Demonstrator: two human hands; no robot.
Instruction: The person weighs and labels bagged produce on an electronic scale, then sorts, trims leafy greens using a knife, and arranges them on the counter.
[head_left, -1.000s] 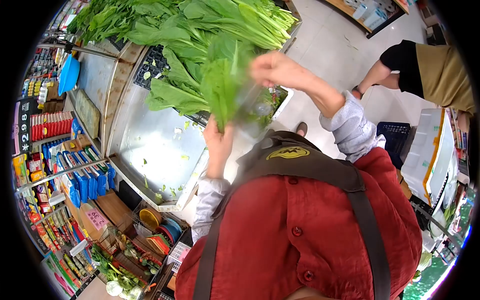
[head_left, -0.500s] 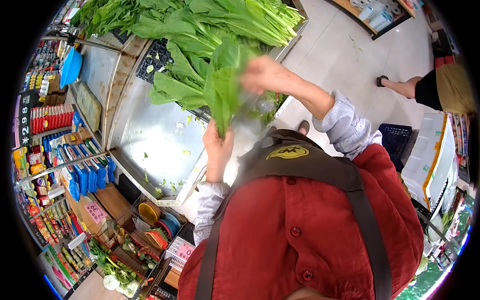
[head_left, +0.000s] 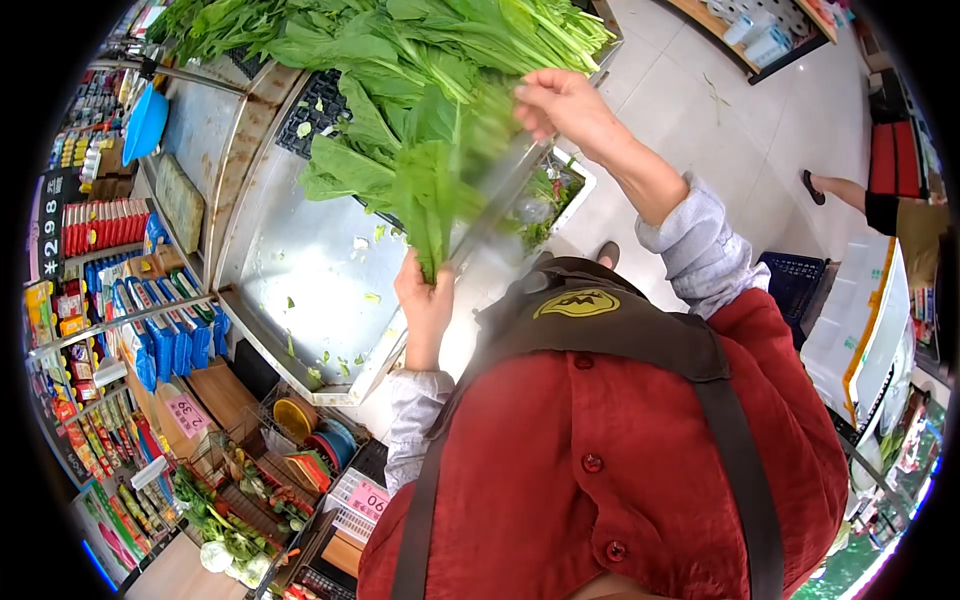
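My left hand [head_left: 424, 302] is closed around the lower end of a bunch of leafy greens [head_left: 428, 200], whose broad leaves point away from me. Up to the right, my right hand [head_left: 565, 105] has its fingers curled together beside the blurred edge of the greens. What it pinches, if anything, I cannot make out. Beyond both hands lies a large pile of leafy greens [head_left: 430, 45], leaves to the left and pale stems to the right. Below them is the metal tray [head_left: 300, 270], with leaf scraps scattered on it.
A black mesh mat [head_left: 312, 112] lies under the pile. A white-edged box [head_left: 578, 195] with greens stands right of the tray. Packed shelves [head_left: 150, 330] and a blue basin [head_left: 146, 125] are on the left. At the far right are a dark crate [head_left: 795, 285] and another person's leg [head_left: 840, 190].
My right hand has moved up and to the right, away from the held bunch. My left hand has shifted slightly left and down with the greens. The other person's leg has moved right.
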